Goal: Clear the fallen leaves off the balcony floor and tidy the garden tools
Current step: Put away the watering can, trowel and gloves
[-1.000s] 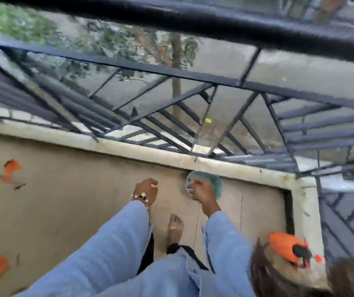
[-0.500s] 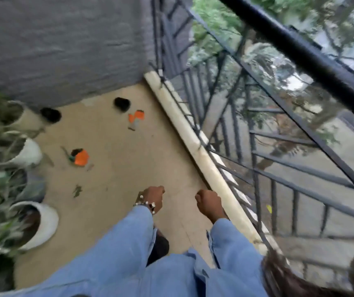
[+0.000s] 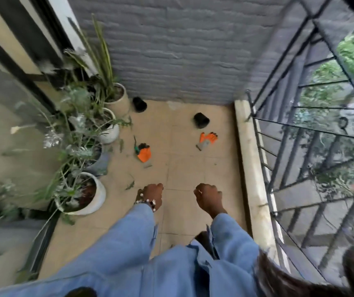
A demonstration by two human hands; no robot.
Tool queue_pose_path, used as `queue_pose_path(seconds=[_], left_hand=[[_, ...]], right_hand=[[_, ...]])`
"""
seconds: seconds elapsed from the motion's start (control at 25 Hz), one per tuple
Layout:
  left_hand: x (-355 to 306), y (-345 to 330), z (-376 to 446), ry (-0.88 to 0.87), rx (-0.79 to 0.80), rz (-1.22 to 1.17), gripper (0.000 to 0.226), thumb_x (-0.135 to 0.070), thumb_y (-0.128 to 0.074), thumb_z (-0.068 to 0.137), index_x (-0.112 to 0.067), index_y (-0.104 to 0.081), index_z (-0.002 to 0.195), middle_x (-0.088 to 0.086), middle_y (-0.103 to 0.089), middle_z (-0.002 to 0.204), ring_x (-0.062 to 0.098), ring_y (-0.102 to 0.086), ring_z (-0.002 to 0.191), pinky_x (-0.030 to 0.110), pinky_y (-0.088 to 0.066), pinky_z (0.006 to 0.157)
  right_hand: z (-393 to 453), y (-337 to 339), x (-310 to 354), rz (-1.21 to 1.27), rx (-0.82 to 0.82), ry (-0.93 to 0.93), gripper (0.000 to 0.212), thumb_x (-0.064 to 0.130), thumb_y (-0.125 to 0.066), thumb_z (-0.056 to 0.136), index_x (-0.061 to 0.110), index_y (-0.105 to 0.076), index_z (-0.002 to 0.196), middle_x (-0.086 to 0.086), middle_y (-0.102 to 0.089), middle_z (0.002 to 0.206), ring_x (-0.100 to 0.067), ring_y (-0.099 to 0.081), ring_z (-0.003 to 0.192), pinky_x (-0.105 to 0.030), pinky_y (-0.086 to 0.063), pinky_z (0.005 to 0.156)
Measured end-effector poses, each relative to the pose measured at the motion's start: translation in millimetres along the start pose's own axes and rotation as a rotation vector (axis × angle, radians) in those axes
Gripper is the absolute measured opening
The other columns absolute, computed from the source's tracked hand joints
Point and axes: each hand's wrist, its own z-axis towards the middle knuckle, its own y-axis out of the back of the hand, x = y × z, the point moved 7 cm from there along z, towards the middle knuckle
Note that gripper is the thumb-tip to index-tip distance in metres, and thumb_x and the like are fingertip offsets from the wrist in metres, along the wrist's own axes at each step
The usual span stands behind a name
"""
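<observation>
Standing over scattered orange rubber-palmed gloves [image 3: 207,139], left hand [image 3: 150,196] and right hand [image 3: 208,197] fisted, apparently empty, probably mid-stride.

sleeves [image 3: 129,243]: light blue, long | left wrist: beaded bracelet [image 3: 145,202]

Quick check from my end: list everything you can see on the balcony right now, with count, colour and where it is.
Gloves: 2, orange and grey, on the floor; one mid-floor, one nearer the railing.
Small green tool: 1, beside the mid-floor glove; type unclear.
Black pots: 2, empty, lying on the floor; one by the wall, one further right.
Planters: about 4, white or cream, with plants, along the left side; nearest.
Leaves: a few, green, on the floor near the planters, e.g..
Wall: grey, far end.
Railing: black metal, right side.
Left hand: fisted, beaded bracelet.
Right hand: fisted.
</observation>
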Motion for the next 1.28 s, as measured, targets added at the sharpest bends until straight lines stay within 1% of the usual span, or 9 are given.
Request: queue_pose_path(seconds=[0.12,0.24,0.48,0.56,0.68,0.8,0.96,1.08,1.28], left_hand=[[18.7,14.2,21.2,0.065,-0.008,-0.042,0.040,-0.018,-0.046,0.093,-0.021,-0.047,0.133,0.005,-0.054,0.132,0.027,-0.052,0.124,0.037,-0.044,0.100],[29.3,31.7,62.0,0.085,0.016,-0.078,0.039,-0.017,-0.044,0.094,-0.022,-0.047,0.132,0.006,-0.054,0.132,0.028,-0.052,0.122,0.038,-0.045,0.098],[35.9,115.8,169.8,0.147,-0.049,-0.179,0.039,-0.020,-0.045,0.097,-0.022,-0.046,0.135,0.006,-0.054,0.133,0.028,-0.053,0.122,0.040,-0.045,0.098],[30.9,136.8,182.4,0.169,-0.077,-0.194,0.039,-0.019,-0.044,0.097,-0.023,-0.046,0.135,0.005,-0.054,0.133,0.027,-0.052,0.122,0.040,-0.044,0.098],[48.5,167.7,210.4,0.259,-0.126,-0.311,0.041,-0.018,-0.045,0.096,-0.023,-0.045,0.136,0.005,-0.055,0.131,0.028,-0.052,0.123,0.040,-0.044,0.098],[74.4,169.9,206.3,0.342,-0.128,-0.388,0.040,-0.020,-0.044,0.096,-0.021,-0.044,0.137,0.007,-0.054,0.131,0.029,-0.050,0.123,0.041,-0.045,0.096],[122.0,152.7,185.3,0.510,-0.117,-0.556,0.039,-0.020,-0.043,0.097,-0.019,-0.044,0.136,0.009,-0.053,0.132,0.030,-0.049,0.123,0.041,-0.045,0.098],[156.1,140.4,173.1,0.589,-0.115,-0.659,0.039,-0.018,-0.043,0.096,-0.017,-0.046,0.135,0.011,-0.054,0.131,0.030,-0.052,0.119,0.039,-0.046,0.095],[209.7,117.9,192.5,0.650,-0.065,-0.756,0.038,-0.016,-0.044,0.097,-0.017,-0.046,0.135,0.010,-0.054,0.133,0.027,-0.048,0.125,0.035,-0.040,0.101]], right_hand=[[41.4,6.7,27.0,-0.032,0.029,0.047,0.029,0.034,-0.042,0.098,0.020,-0.059,0.118,-0.008,-0.063,0.118,-0.030,-0.049,0.117,-0.039,-0.038,0.095],[97.5,18.0,45.1,-0.029,0.057,0.078,0.029,0.033,-0.043,0.098,0.020,-0.060,0.118,-0.008,-0.062,0.118,-0.030,-0.049,0.117,-0.038,-0.037,0.094],[231.4,71.0,75.2,-0.064,0.078,0.134,0.026,0.029,-0.042,0.098,0.018,-0.060,0.113,-0.007,-0.063,0.116,-0.032,-0.048,0.114,-0.039,-0.036,0.091],[258.3,88.7,87.8,-0.097,0.065,0.168,0.026,0.029,-0.042,0.098,0.016,-0.059,0.112,-0.008,-0.063,0.114,-0.033,-0.049,0.113,-0.040,-0.036,0.091],[321.8,109.4,131.5,-0.162,0.094,0.269,0.027,0.030,-0.042,0.098,0.016,-0.059,0.114,-0.010,-0.063,0.113,-0.033,-0.049,0.113,-0.041,-0.037,0.092],[346.9,105.7,168.0,-0.214,0.149,0.351,0.028,0.031,-0.043,0.098,0.017,-0.059,0.116,-0.010,-0.062,0.116,-0.033,-0.048,0.115,-0.043,-0.037,0.095],[361.6,79.6,220.0,-0.186,0.271,0.427,0.026,0.029,-0.045,0.096,0.020,-0.062,0.113,-0.009,-0.063,0.118,-0.032,-0.048,0.117,-0.041,-0.035,0.094],[370.6,53.7,251.7,-0.196,0.336,0.428,0.025,0.030,-0.046,0.096,0.020,-0.062,0.113,-0.008,-0.063,0.119,-0.031,-0.049,0.118,-0.041,-0.035,0.094],[397.9,14.4,301.3,-0.168,0.410,0.385,0.023,0.028,-0.047,0.096,0.022,-0.063,0.112,-0.004,-0.061,0.123,-0.031,-0.047,0.120,-0.040,-0.034,0.094]])
